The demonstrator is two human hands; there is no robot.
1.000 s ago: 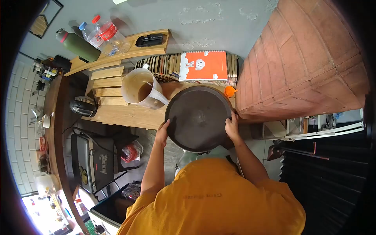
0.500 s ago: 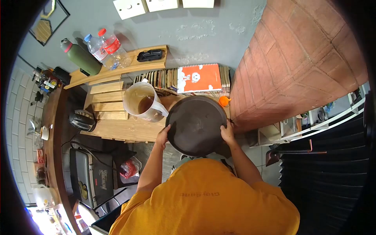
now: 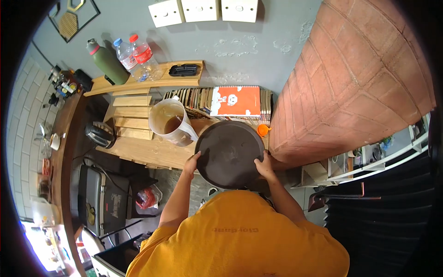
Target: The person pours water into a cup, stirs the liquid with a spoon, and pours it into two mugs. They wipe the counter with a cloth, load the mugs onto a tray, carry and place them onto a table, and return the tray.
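Observation:
A round, dark brown serving tray [image 3: 229, 154] is held level in front of my body, its far part over the wooden bench. At its left rim, my left hand [image 3: 192, 165] is closed on the edge, thumb on top. My right hand [image 3: 265, 166] grips the right rim the same way; the fingers beneath the tray are hidden. Just left of the tray stands a large white pitcher [image 3: 186, 135] with brown liquid inside, on the bench. An orange cup [image 3: 263, 130] sits close to the tray's far right rim.
A row of books [image 3: 194, 102] with an orange notebook [image 3: 236, 100] on top lines the wall. Bottles [image 3: 138, 60] stand on a wooden shelf [image 3: 164, 82]. A kettle [image 3: 99, 134] is at the left, a brick pillar [image 3: 332, 87] at the right. A black case [image 3: 102, 203] stands at lower left.
The view has shifted, so the wall and bench sit lower in it. Both hands still hold the tray, which appears slightly nearer my body.

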